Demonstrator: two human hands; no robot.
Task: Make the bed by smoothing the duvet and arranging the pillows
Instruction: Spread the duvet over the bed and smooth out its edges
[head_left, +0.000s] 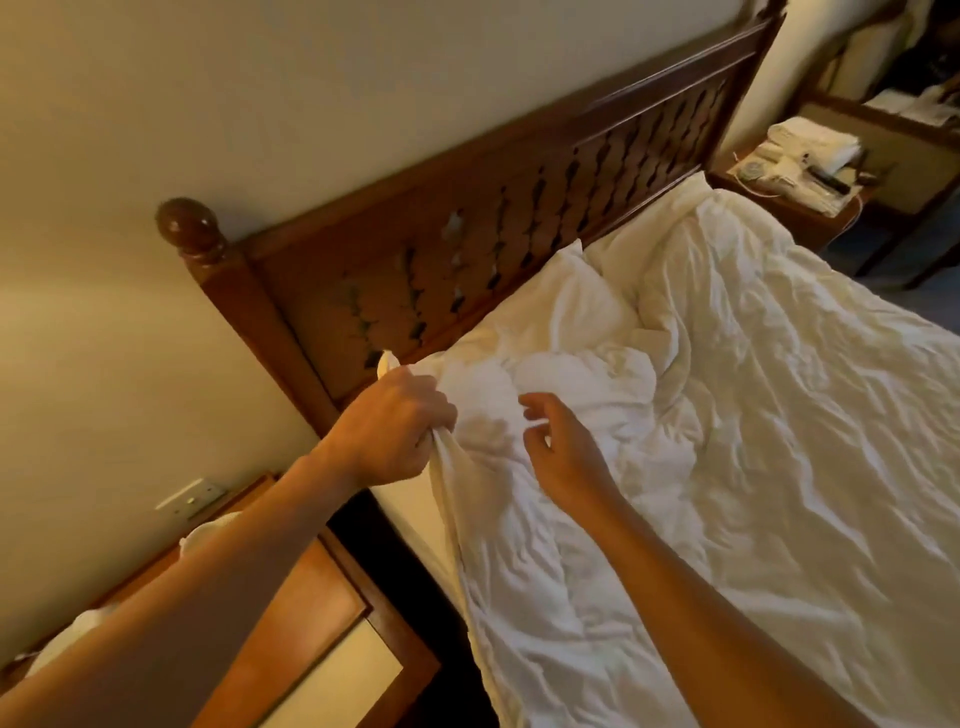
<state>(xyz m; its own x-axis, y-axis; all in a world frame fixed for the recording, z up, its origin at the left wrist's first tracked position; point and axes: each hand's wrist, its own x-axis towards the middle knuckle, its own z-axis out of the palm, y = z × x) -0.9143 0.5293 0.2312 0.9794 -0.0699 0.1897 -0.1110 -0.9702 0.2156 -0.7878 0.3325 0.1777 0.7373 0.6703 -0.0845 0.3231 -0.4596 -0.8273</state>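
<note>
Head view, looking down across a double bed: white duvet (727, 441) spread over the mattress, heavily creased, with ridges and folds running along its length and a bunched heap near the top corner by the headboard. Left hand (387, 434) at the near top corner of the duvet, fingers curled tight around a gathered fistful of the fabric at the bed's edge, lifting it slightly so the cloth hangs in a taut fold below the fist. Right hand (563, 449) just beside it, above the rumpled heap, fingers loosely bent and spread, thumb apart, gripping nothing; whether the fingertips touch the cloth cannot be told. White pillow (582, 296) at the head of the bed, partly tucked under the duvet, its corner poking up against the dark wooden headboard (493, 223) with scalloped carved slats and a round knob on the near post. Second white pillow (649, 218) beyond it, lying flat against the headboard, its lower part covered by the duvet. Wooden bedside table (332, 613) close to the near side of the bed, below the left forearm, with a wall socket (192, 496) above it. Far bedside table (795, 182) at the opposite side, carrying a folded white towel (815, 137), a telephone and small items too blurred to name.
</note>
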